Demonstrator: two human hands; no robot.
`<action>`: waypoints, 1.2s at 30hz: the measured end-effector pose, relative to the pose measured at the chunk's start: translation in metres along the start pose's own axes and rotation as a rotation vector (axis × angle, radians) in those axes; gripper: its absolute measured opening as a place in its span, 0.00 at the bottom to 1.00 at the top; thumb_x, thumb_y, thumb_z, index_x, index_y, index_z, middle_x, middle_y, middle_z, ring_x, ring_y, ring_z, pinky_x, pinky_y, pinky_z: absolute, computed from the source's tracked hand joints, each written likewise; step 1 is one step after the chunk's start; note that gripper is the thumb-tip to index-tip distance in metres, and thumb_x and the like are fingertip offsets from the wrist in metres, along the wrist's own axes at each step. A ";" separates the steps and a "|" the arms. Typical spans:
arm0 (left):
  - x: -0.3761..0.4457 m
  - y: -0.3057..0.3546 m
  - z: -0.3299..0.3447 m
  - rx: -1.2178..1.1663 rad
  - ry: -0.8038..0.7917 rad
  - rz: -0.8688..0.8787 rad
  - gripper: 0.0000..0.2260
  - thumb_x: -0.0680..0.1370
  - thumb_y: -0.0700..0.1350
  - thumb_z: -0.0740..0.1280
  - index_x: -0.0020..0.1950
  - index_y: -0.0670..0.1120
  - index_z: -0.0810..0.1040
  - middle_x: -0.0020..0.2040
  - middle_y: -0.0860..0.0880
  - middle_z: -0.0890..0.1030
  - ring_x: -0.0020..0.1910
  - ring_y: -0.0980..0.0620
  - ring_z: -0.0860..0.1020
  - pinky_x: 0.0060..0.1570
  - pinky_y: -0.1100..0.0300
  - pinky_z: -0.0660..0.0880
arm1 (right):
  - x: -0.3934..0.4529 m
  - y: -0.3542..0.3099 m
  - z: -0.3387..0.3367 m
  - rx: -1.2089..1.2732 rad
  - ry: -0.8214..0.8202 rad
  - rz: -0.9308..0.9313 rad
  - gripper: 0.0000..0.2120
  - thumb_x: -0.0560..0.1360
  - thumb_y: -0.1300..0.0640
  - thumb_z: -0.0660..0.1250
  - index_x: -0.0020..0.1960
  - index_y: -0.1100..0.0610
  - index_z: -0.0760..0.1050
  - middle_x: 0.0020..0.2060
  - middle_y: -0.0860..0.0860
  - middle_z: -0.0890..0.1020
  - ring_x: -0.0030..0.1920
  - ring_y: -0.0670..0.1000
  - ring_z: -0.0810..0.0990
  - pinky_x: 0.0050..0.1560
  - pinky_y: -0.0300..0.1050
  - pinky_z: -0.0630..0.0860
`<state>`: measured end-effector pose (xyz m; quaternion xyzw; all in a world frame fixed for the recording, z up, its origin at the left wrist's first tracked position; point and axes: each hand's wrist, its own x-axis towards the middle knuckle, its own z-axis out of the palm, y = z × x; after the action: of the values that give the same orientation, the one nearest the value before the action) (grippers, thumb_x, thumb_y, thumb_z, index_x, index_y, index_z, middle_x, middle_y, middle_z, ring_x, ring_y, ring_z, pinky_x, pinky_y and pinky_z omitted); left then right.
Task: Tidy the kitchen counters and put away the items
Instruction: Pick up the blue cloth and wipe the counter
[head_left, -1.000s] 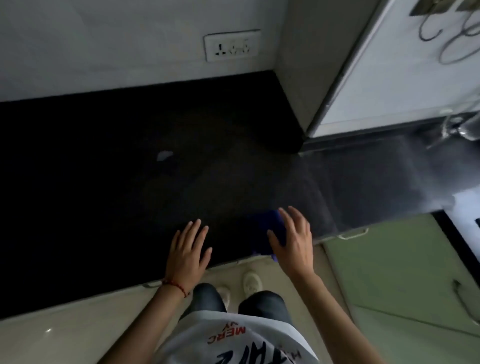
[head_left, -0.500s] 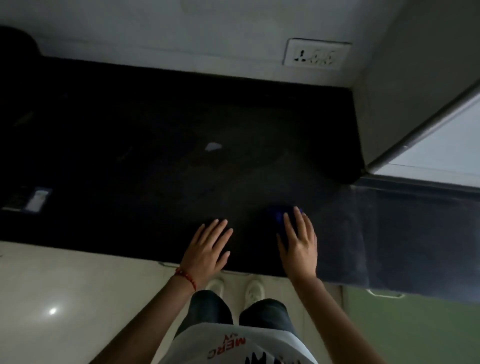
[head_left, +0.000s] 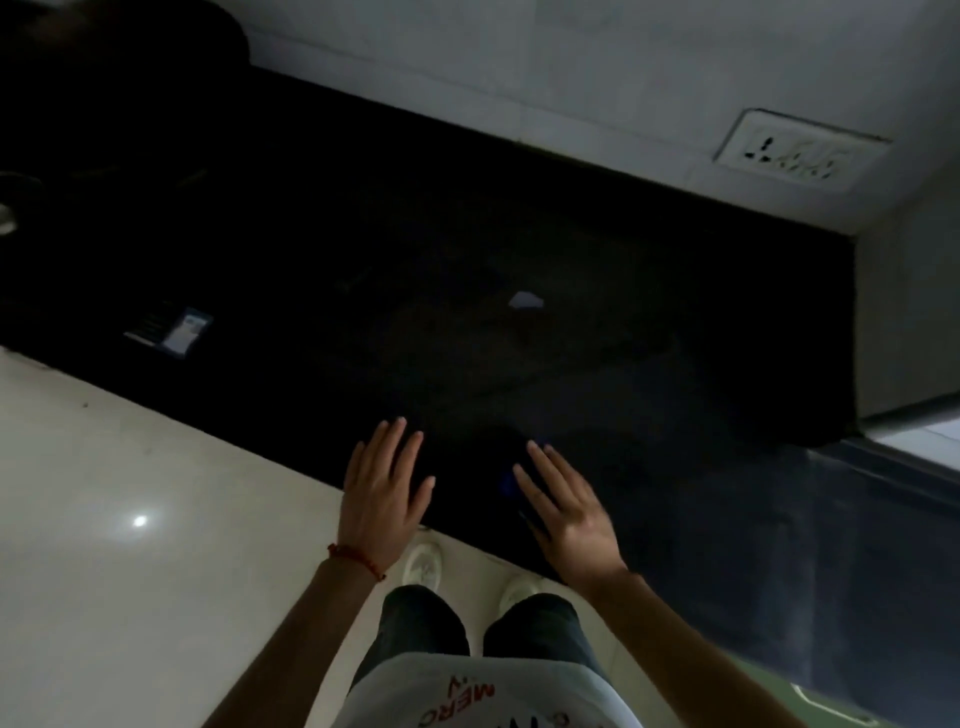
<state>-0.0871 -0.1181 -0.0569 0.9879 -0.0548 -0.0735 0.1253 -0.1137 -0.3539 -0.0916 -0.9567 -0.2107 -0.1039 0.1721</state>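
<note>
A black counter (head_left: 467, 270) runs across the dim view. My left hand (head_left: 382, 486) hovers flat over its front edge, fingers spread, holding nothing. My right hand (head_left: 566, 512) lies beside it with fingers spread over a small dark blue thing (head_left: 506, 480) near the counter's front edge; most of that thing is hidden in the dark and under my fingers, and I cannot tell if I grip it. A small white scrap (head_left: 524, 300) lies in the middle of the counter. A small blue and white packet (head_left: 174, 327) lies at the left.
A white wall with a socket plate (head_left: 789, 153) backs the counter. A pale appliance side (head_left: 909, 322) stands at the right end. Dark shapes (head_left: 104, 104) fill the far left corner. Glossy pale floor (head_left: 130, 519) lies below, with my shoes at the counter's foot.
The view has swung left, showing more of the counter's left part and the packet. Both hands stay near the front edge; my right hand has slid over the blue thing.
</note>
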 end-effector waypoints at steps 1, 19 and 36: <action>0.003 -0.009 -0.003 -0.015 0.001 -0.048 0.29 0.78 0.59 0.41 0.65 0.43 0.69 0.67 0.40 0.72 0.68 0.41 0.68 0.63 0.42 0.67 | 0.009 0.008 0.000 0.010 -0.020 -0.045 0.23 0.72 0.53 0.64 0.66 0.56 0.68 0.67 0.58 0.72 0.68 0.56 0.67 0.61 0.52 0.73; 0.030 -0.062 0.003 -0.025 0.002 -0.248 0.28 0.78 0.58 0.41 0.66 0.44 0.69 0.67 0.40 0.72 0.68 0.41 0.66 0.66 0.41 0.64 | 0.182 0.087 0.018 -0.073 0.048 0.300 0.21 0.74 0.56 0.60 0.66 0.61 0.70 0.68 0.62 0.70 0.67 0.63 0.70 0.63 0.59 0.73; 0.031 -0.066 -0.002 -0.054 -0.019 -0.242 0.25 0.78 0.57 0.42 0.65 0.46 0.68 0.66 0.41 0.74 0.67 0.45 0.64 0.67 0.47 0.56 | 0.224 0.032 0.064 -0.039 -0.151 -0.243 0.33 0.67 0.60 0.72 0.69 0.56 0.64 0.69 0.58 0.69 0.69 0.58 0.66 0.64 0.53 0.71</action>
<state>-0.0504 -0.0583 -0.0761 0.9828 0.0655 -0.0988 0.1414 0.1074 -0.2751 -0.0989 -0.9323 -0.3354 -0.0556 0.1231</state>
